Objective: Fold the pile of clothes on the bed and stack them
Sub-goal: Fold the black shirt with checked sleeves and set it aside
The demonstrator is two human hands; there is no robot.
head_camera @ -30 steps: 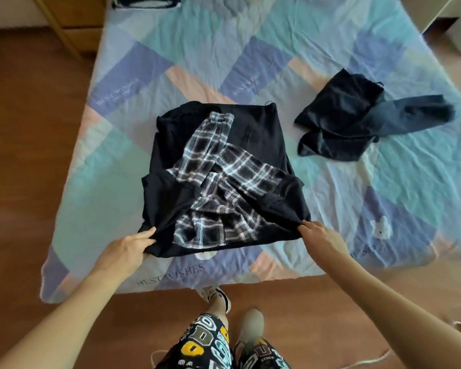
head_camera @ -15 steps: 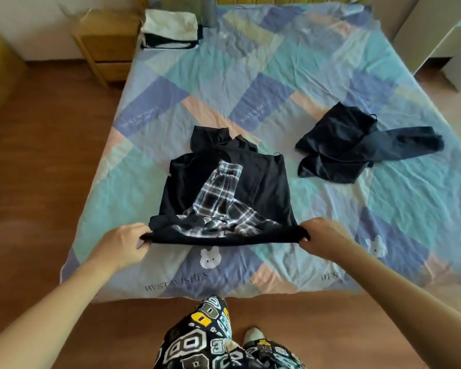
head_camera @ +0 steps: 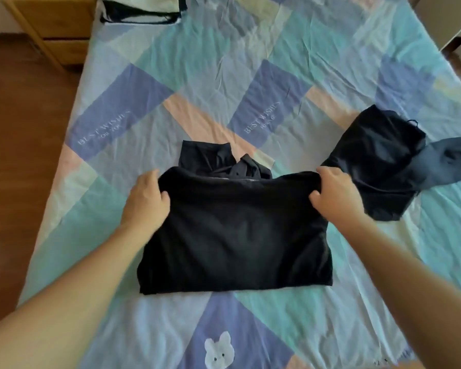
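The fingers [head_camera: 163,196] of the left hand [head_camera: 145,201] curl over the far left corner of the black garment [head_camera: 237,235], thumb on top and the rest tucked under the folded edge, so the cloth is pinched between them. The fingers [head_camera: 316,202] of the right hand [head_camera: 336,195] do the same at the far right corner, thumb lying on the top layer and the other fingertips wrapped round the edge. Both forearms reach in from the near side of the bed, one on each side of the garment.

The black garment lies folded over on itself in a rough rectangle near the foot of the bed [head_camera: 250,62], its near edge flat on the sheet and its far edge held by both hands. Past that far edge a darker collar part [head_camera: 210,155] of the same garment sticks out, crumpled, resting on the sheet.

To the right, just beside the right hand, an unfolded dark navy garment [head_camera: 378,161] lies spread on the bed, with a sleeve or leg trailing off toward the right edge of the view. At the far left corner of the bed sits a small stack of folded clothes [head_camera: 141,9], white on top with dark layers beneath. The patchwork sheet has blue, teal and peach panels, and a white bear print [head_camera: 218,351] near the foot. A wooden nightstand [head_camera: 56,25] stands on the wooden floor [head_camera: 24,129] to the left.
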